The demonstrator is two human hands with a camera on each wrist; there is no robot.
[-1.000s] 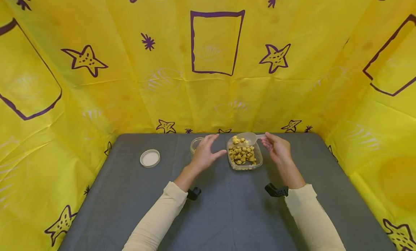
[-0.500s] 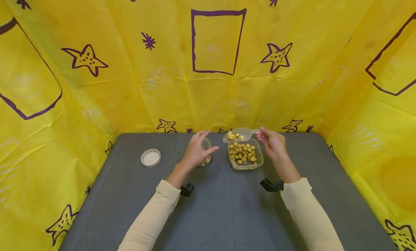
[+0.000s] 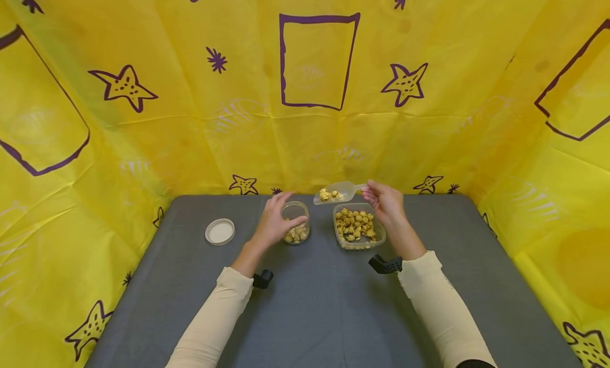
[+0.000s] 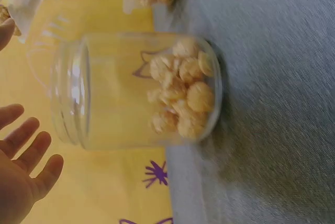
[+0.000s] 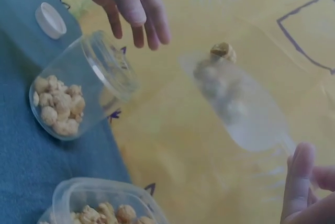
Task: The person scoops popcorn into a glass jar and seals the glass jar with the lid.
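Observation:
My right hand (image 3: 389, 205) grips the handle of a translucent plastic scoop (image 3: 346, 190). Several pieces of caramel popcorn (image 3: 329, 195) lie in the scoop, held up over the back left of a square clear plastic container (image 3: 381, 235). More popcorn covers that container's bottom. Left of it a clear jar (image 4: 120, 93) without a lid stands upright, with popcorn (image 4: 183, 93) in its lower part. Beside the jar's mouth my left hand (image 3: 272, 224) is held with fingers spread and relaxed. In the left wrist view, its fingers (image 4: 34, 150) are apart from the glass and hold nothing.
A white round lid (image 3: 220, 232) lies on the grey table (image 3: 324, 315), left of the jar. Yellow patterned cloth (image 3: 314, 135) hangs close behind the table's back edge and along both sides.
The scoop with popcorn has risen out of the square container and moved left toward the jar. My left hand has shifted left, leaving more of the jar in sight.

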